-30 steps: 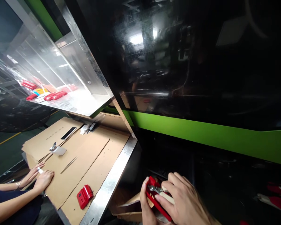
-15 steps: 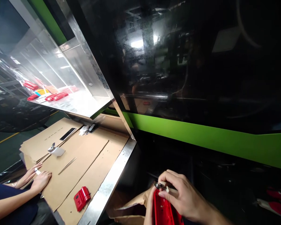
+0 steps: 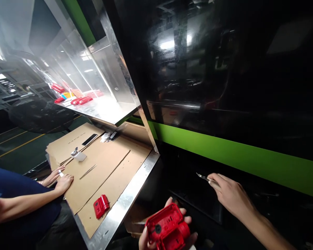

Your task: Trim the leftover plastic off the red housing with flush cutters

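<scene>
Well to the left of the open red housing (image 3: 168,222), a co-worker's hands (image 3: 64,184) rest on the cardboard (image 3: 112,149); a second red part (image 3: 101,206) lies on that cardboard, nearer the housing but apart from it. The housing itself sits in the person's left hand (image 3: 144,240), thumb at its left side and fingers curled around its right, hollow face toward the camera, its long compartment slanting from lower left to upper right. Up and right of the housing, well apart, the right hand (image 3: 231,194) pinches a slim metal-tipped tool (image 3: 205,177), its tip aimed leftward above the housing.
</scene>
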### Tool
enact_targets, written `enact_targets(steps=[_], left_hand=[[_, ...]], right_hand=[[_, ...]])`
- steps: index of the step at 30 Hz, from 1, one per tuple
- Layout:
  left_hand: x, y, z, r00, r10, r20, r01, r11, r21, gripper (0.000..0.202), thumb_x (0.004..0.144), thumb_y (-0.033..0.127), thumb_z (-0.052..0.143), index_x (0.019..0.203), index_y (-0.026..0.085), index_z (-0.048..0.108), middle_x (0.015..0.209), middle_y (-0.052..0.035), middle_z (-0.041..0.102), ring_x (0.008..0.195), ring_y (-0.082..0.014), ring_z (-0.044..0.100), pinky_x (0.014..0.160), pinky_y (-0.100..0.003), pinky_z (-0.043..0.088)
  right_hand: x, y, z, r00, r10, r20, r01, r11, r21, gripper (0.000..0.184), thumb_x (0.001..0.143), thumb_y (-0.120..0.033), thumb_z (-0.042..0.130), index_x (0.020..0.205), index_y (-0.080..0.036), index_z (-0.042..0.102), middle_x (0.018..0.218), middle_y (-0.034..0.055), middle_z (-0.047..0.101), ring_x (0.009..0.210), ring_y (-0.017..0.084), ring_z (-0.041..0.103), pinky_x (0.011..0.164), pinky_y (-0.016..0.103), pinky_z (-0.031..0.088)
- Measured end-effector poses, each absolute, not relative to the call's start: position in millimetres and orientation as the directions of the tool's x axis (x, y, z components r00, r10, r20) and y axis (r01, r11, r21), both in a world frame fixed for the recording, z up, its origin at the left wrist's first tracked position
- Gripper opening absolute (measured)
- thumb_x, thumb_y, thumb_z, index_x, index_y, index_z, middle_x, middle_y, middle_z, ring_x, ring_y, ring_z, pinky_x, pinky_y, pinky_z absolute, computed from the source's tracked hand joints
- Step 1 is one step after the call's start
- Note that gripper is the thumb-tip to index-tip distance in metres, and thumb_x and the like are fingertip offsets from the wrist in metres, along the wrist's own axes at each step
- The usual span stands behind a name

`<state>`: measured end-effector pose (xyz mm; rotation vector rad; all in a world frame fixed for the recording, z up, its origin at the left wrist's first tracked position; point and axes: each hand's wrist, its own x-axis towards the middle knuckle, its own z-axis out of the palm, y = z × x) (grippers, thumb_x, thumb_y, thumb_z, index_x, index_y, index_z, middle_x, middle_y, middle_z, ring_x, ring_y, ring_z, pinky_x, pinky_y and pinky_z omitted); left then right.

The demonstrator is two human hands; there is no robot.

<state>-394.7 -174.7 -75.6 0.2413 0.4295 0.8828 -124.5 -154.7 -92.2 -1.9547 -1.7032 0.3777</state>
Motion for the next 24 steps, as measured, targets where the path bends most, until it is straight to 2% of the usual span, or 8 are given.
enact_targets(steps=[2,5,8,10,14,18,22,24], left_hand=[[-393.1,-170.8,-69.1,0.569,0.782,-0.256,-0.725,0.623,0.293,0.075,0.08,0.076,0.054,0.13,0.021,0.064,0.132,-0.019,0.062,0.119,-0.0364,0.061,0.103,-0.06,0.046],[-390.1,-168.6,-64.1,0.589,0.757,-0.283,-0.734,0.648,0.205,0.084,0.082,0.081,0.045,0.129,0.015,0.064,0.128,-0.0212,0.064,0.115,-0.0371,0.063,0.101,-0.062,0.046],[-386.7,-169.8,-63.2,0.609,0.74,-0.284,-0.727,0.664,0.172,0.092,0.084,0.085,0.031,0.13,0.013,0.063,0.124,-0.0221,0.066,0.11,-0.0369,0.064,0.095,-0.058,0.05],[-385.1,-171.2,-63.9,0.621,0.739,-0.261,-0.72,0.67,0.181,0.094,0.085,0.085,0.026,0.131,0.012,0.062,0.123,-0.0226,0.065,0.11,-0.037,0.064,0.095,-0.056,0.05],[-386.9,-173.0,-67.0,0.649,0.713,-0.267,-0.675,0.701,0.229,0.087,0.084,0.083,0.036,0.131,0.015,0.063,0.125,-0.0214,0.064,0.115,-0.0399,0.061,0.104,-0.06,0.043],[-393.9,-175.0,-71.3,0.605,0.703,-0.374,-0.628,0.71,0.318,0.073,0.081,0.073,0.06,0.118,0.011,0.07,0.118,-0.0208,0.068,0.117,-0.0418,0.06,0.11,-0.056,0.04],[-396.3,-178.2,-72.4,0.536,0.71,-0.457,-0.658,0.69,0.3,0.058,0.083,0.066,0.065,0.104,0.013,0.077,0.11,-0.0177,0.072,0.114,-0.0397,0.063,0.11,-0.053,0.041],[-394.4,-179.5,-70.8,0.519,0.714,-0.471,-0.667,0.682,0.299,0.056,0.084,0.065,0.065,0.107,0.015,0.076,0.109,-0.0164,0.073,0.113,-0.0386,0.063,0.11,-0.052,0.043]], right_hand=[[-130.7,-161.8,-77.7,0.119,0.989,0.089,0.827,-0.049,-0.56,0.017,0.098,-0.034,0.046,0.094,-0.025,0.059,0.085,0.0013,0.068,0.072,0.018,0.066,0.061,0.031,0.05],[-148.6,-172.0,-46.6,0.025,0.999,0.032,0.779,0.0,-0.627,0.03,0.096,-0.054,0.048,0.102,-0.026,0.056,0.091,-0.0002,0.066,0.076,0.015,0.065,0.065,0.029,0.051],[-164.5,-175.3,-20.6,-0.133,0.989,0.061,0.725,0.139,-0.675,0.029,0.102,-0.044,0.035,0.115,-0.025,0.052,0.1,0.0016,0.066,0.086,0.014,0.064,0.075,0.029,0.054],[-171.4,-175.0,-9.8,-0.236,0.95,0.204,0.747,0.312,-0.587,0.03,0.102,-0.037,0.036,0.124,-0.024,0.052,0.111,0.0046,0.066,0.099,0.017,0.063,0.085,0.033,0.053],[-184.0,-174.3,2.6,-0.421,0.801,0.426,0.775,0.561,-0.29,0.044,0.091,-0.038,0.061,0.131,-0.019,0.054,0.118,0.0059,0.067,0.106,0.023,0.06,0.093,0.038,0.051],[-201.6,-173.8,8.6,-0.528,0.779,0.338,0.751,0.614,-0.242,0.036,0.089,-0.035,0.063,0.121,-0.018,0.062,0.109,0.0032,0.068,0.096,0.022,0.059,0.09,0.041,0.049],[-215.7,-172.0,6.1,-0.566,0.787,0.245,0.749,0.615,-0.245,0.034,0.094,-0.035,0.054,0.122,-0.017,0.06,0.106,0.0041,0.065,0.093,0.023,0.055,0.086,0.046,0.046],[-219.5,-171.4,3.6,-0.572,0.782,0.249,0.75,0.621,-0.226,0.036,0.095,-0.036,0.052,0.124,-0.016,0.059,0.106,0.0054,0.065,0.093,0.024,0.053,0.085,0.047,0.044]])
